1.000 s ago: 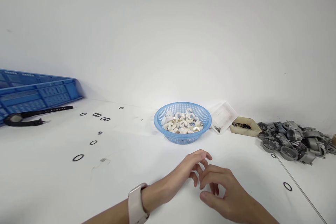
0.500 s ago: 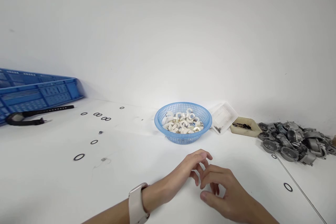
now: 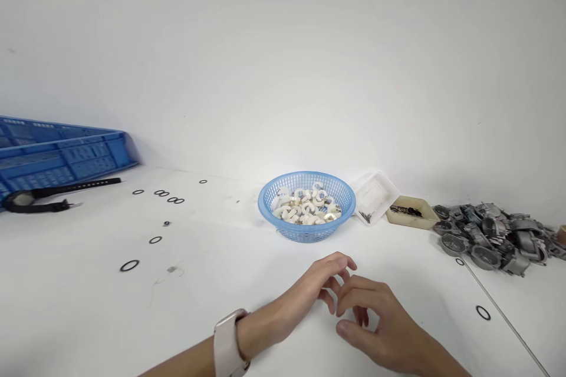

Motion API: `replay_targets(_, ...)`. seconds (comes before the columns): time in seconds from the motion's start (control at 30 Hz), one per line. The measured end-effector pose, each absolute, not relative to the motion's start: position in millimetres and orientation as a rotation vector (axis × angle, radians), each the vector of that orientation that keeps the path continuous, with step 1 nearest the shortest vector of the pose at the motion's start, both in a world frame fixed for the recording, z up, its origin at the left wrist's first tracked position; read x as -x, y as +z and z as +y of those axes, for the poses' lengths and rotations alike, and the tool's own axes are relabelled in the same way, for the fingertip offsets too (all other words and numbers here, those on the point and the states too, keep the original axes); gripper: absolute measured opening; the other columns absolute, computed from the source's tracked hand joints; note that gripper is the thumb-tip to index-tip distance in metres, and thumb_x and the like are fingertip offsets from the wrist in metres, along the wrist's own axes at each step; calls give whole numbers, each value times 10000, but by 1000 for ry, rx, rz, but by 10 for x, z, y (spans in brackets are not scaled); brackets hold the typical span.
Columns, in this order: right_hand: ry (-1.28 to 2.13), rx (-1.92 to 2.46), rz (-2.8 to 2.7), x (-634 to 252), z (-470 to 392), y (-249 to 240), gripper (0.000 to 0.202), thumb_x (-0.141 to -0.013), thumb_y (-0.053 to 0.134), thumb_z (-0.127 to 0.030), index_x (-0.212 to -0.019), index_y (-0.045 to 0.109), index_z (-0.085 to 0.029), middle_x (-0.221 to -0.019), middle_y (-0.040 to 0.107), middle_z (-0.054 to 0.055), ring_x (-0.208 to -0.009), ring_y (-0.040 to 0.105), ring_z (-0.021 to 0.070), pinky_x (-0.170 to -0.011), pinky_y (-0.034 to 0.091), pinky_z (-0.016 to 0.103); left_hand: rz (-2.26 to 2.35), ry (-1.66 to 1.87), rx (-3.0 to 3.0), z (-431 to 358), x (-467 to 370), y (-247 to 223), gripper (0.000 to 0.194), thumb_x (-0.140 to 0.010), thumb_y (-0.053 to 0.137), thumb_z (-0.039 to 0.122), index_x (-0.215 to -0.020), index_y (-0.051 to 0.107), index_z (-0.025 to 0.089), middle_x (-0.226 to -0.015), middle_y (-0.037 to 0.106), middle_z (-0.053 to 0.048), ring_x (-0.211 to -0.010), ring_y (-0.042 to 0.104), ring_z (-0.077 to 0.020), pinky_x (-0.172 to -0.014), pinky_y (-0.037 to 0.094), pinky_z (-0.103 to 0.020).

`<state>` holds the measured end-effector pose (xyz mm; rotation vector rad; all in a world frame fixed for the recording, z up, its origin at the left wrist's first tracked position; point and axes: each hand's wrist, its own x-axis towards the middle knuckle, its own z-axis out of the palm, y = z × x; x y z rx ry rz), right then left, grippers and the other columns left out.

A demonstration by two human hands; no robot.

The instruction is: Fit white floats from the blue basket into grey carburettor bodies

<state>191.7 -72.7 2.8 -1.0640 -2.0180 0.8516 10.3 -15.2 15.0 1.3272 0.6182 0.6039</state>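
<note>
My left hand (image 3: 319,284), with a pale watch (image 3: 227,344) on its wrist, rests on the white table (image 3: 247,259) in front of me, fingers loosely curled. My right hand (image 3: 379,325) lies beside it on the right, and the fingertips of the two hands meet. I see nothing between the fingers, but the place where they meet is partly hidden. A blue mesh basket (image 3: 306,204) holding several white C-shaped parts stands just beyond the hands.
To the right of the basket are a clear plastic lid (image 3: 375,196), a beige tray (image 3: 412,212) and a pile of grey metal castings (image 3: 490,237). Black O-rings (image 3: 129,265) are scattered at the left and right. A blue crate (image 3: 57,153) and a black strap (image 3: 53,197) sit far left.
</note>
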Motion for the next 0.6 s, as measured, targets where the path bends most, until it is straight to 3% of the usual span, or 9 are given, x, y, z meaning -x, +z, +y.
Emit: replay_targets(0.6,803,1050,-2036,-1923,-731,32,60,-822,646,-178,-841,672,-229,-889,664,18,-635,522,125,-620,490,262,587,603,-1321,-152,-88,161,471,-941,436,626,-1061,599,202,-931,573,-45,-765,549,-190,-719,430,-334)
